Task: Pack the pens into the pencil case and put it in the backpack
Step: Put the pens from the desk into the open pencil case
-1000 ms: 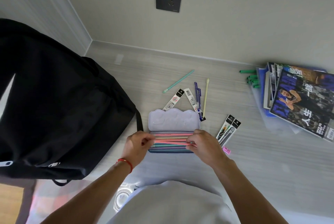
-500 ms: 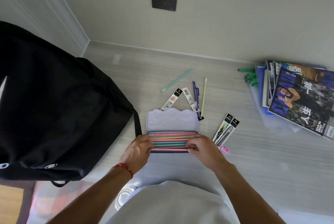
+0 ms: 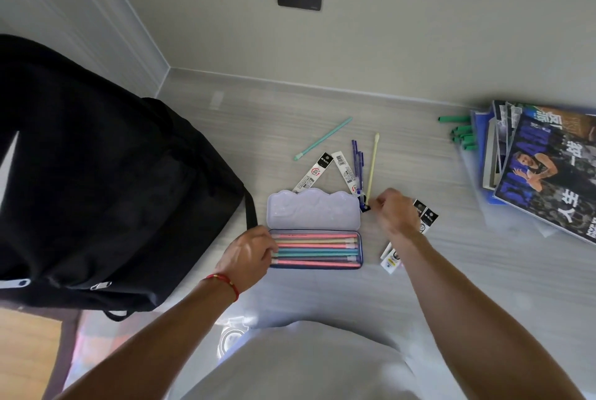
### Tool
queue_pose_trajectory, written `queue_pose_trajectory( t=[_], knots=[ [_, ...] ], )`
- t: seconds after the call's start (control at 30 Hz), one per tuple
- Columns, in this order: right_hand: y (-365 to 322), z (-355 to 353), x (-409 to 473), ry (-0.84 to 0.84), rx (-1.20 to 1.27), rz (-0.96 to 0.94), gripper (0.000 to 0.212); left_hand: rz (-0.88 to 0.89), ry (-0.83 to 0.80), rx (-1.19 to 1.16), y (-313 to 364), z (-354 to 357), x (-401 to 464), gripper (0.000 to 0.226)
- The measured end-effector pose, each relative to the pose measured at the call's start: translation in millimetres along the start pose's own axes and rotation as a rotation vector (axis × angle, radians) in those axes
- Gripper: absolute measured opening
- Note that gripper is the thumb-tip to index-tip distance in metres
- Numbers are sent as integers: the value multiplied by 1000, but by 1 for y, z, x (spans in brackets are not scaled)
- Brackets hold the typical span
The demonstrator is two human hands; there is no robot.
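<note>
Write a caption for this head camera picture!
Left hand steadies the open pencil case; right hand reaches for loose pens.

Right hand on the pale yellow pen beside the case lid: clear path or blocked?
Probably clear. The right hand is already at the near end of the yellow pen, which lies exposed on the table; only the blue pens crowd its left side.
</note>
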State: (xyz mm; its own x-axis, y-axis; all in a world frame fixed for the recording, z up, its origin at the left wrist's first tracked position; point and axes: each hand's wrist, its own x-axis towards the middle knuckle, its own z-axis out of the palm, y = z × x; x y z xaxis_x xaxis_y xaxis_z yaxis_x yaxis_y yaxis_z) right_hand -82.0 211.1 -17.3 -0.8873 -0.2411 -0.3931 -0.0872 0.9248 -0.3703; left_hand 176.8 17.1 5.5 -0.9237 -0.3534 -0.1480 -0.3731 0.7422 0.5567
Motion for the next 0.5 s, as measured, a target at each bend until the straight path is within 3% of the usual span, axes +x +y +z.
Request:
queue_pose_trajectory(
  t=[0.13, 0.3, 0.4, 0.5],
  knots=[
    [-9, 4, 21, -37, -102, 56, 38, -31, 9, 1, -1, -4, 6, 16],
    [-8, 0, 27, -41, -11, 69, 25, -77, 9, 2, 3, -9, 9, 15],
    [1, -8, 15, 74, 96, -52, 26, -156, 48, -42, 6, -11, 12, 17],
    [19, -16, -15, 111, 184, -302, 15, -263, 85, -129, 7, -16, 15, 18]
  ],
)
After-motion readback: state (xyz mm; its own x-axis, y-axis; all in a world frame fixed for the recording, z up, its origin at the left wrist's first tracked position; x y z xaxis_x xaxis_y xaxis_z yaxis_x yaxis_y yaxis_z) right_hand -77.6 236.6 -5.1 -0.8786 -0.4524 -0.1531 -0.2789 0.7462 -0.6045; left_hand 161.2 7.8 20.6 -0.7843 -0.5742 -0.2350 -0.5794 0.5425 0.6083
